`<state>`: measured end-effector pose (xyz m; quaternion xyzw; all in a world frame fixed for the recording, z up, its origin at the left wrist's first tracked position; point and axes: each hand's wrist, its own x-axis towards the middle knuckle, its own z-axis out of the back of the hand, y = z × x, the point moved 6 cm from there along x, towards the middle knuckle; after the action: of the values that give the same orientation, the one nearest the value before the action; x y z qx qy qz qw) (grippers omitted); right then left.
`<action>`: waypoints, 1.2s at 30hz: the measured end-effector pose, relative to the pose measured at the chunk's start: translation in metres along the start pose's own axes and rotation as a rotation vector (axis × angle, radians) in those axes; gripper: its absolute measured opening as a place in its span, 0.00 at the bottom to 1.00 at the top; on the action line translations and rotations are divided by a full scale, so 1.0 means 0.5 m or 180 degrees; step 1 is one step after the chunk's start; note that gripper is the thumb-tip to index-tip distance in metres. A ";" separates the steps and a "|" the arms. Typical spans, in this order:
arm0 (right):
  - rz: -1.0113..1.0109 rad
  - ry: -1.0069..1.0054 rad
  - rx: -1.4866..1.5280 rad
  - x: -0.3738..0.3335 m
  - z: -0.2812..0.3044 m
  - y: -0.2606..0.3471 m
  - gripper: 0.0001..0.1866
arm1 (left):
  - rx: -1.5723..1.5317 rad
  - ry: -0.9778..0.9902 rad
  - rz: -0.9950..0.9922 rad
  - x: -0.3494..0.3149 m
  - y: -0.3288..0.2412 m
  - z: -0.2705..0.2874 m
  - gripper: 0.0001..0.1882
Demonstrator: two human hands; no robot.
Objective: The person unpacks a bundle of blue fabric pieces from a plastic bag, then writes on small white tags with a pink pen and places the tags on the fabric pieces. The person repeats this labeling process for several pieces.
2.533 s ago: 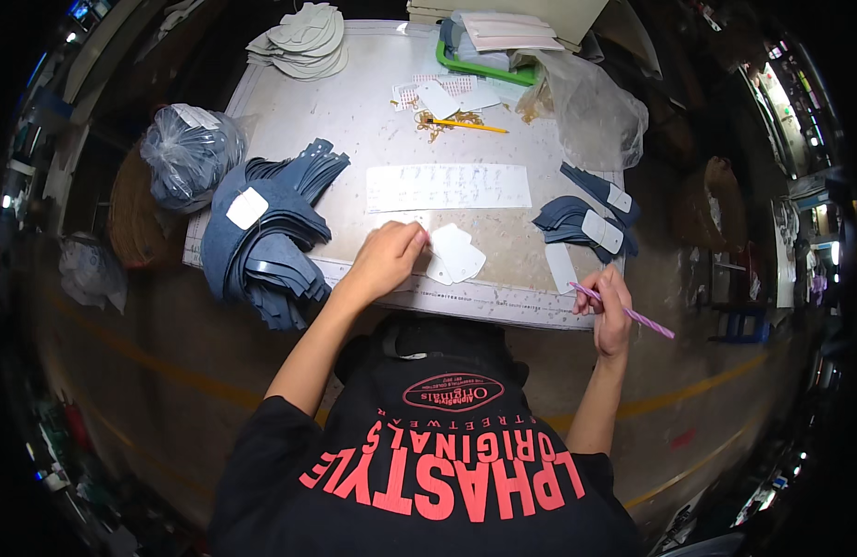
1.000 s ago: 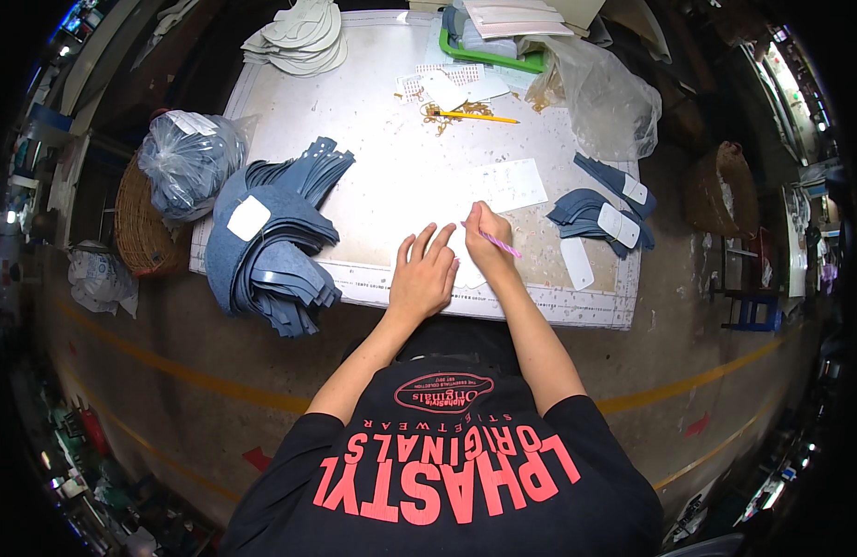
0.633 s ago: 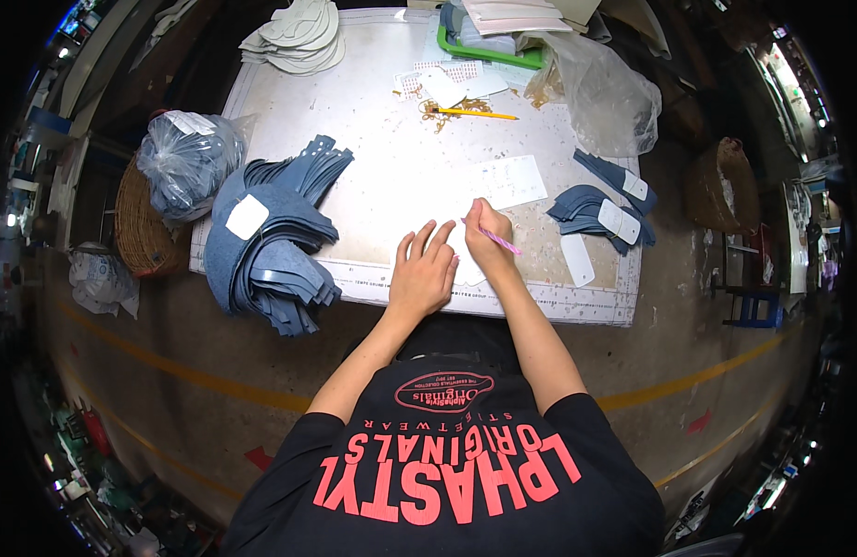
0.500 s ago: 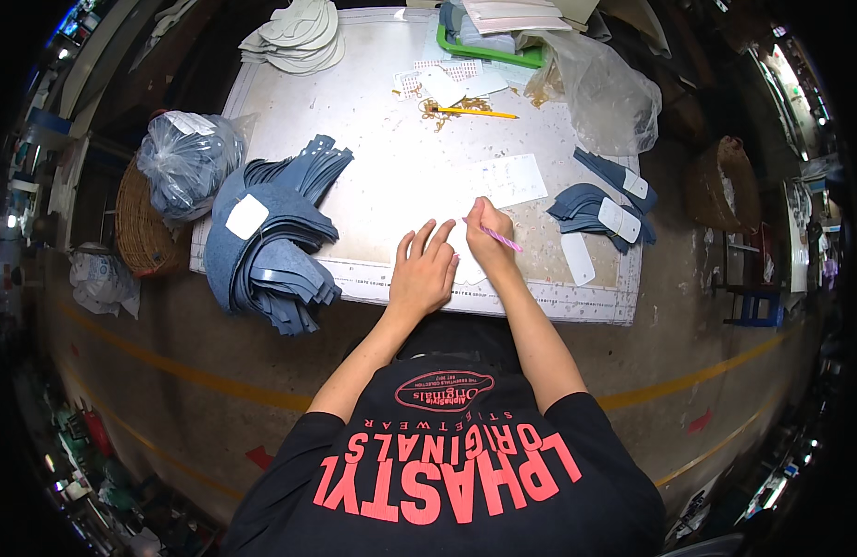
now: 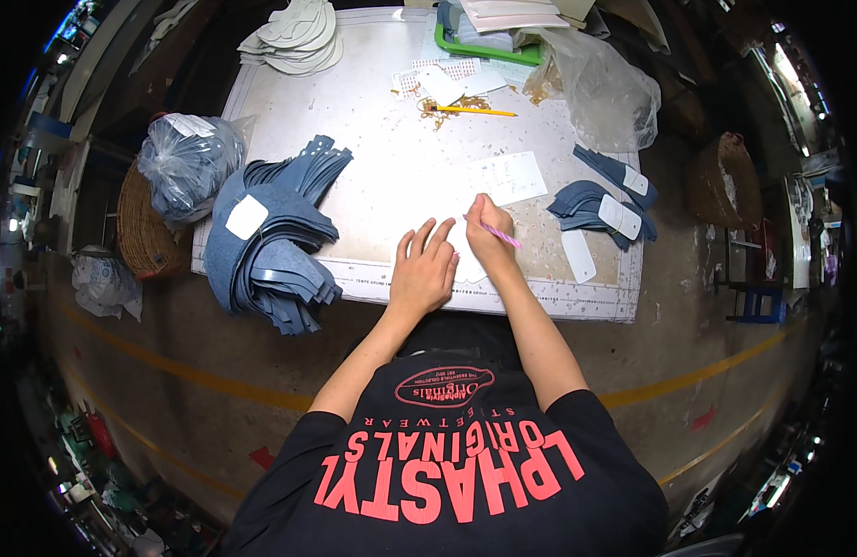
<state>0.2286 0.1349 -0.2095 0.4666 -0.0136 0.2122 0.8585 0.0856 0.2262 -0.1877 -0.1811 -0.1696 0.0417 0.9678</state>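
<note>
My right hand (image 5: 490, 229) grips a pink striped pen (image 5: 505, 238), its tip low over a white paper piece (image 5: 469, 267) near the table's front edge. Fingers spread, my left hand (image 5: 424, 266) lies flat on that paper, just left of the pen. The glare hides most of the paper's outline. Just beyond my right hand is a white card (image 5: 508, 178) with handwriting on it. A blank white tag (image 5: 578, 256) rests to the right, below a small bundle of blue fabric pieces (image 5: 582, 206) that carries a tag of its own.
A large tied stack of blue cut fabric (image 5: 266, 237) covers the table's left side. White pattern pieces (image 5: 294, 39) are piled far left. A yellow pencil (image 5: 475, 110) lies among tan rubber bands (image 5: 438, 113). Behind stand a green tray (image 5: 489, 51) and a clear plastic bag (image 5: 614, 93).
Almost nothing differs. My right hand, with the pen, has shifted very slightly; my left hand stays in place on the paper.
</note>
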 end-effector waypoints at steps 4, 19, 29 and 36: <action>-0.0032 -0.0017 -0.0030 -0.002 0.003 0.000 0.16 | -0.0028 -0.0008 -0.0033 0.000 -0.001 0.001 0.09; -0.0117 -0.0063 -0.0096 -0.002 0.008 0.005 0.20 | 0.0012 -0.0023 -0.0025 0.001 0.000 0.002 0.09; -0.0031 -0.0146 -0.0164 -0.003 0.006 0.005 0.20 | -0.0022 -0.0014 -0.0021 0.001 -0.001 0.004 0.09; -0.0009 -0.0194 -0.0134 -0.005 0.012 0.011 0.19 | -0.0011 0.0023 -0.0011 0.001 0.000 0.001 0.09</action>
<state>0.2255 0.1319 -0.2023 0.4547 -0.0435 0.1963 0.8677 0.0858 0.2266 -0.1870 -0.1826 -0.1665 0.0390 0.9682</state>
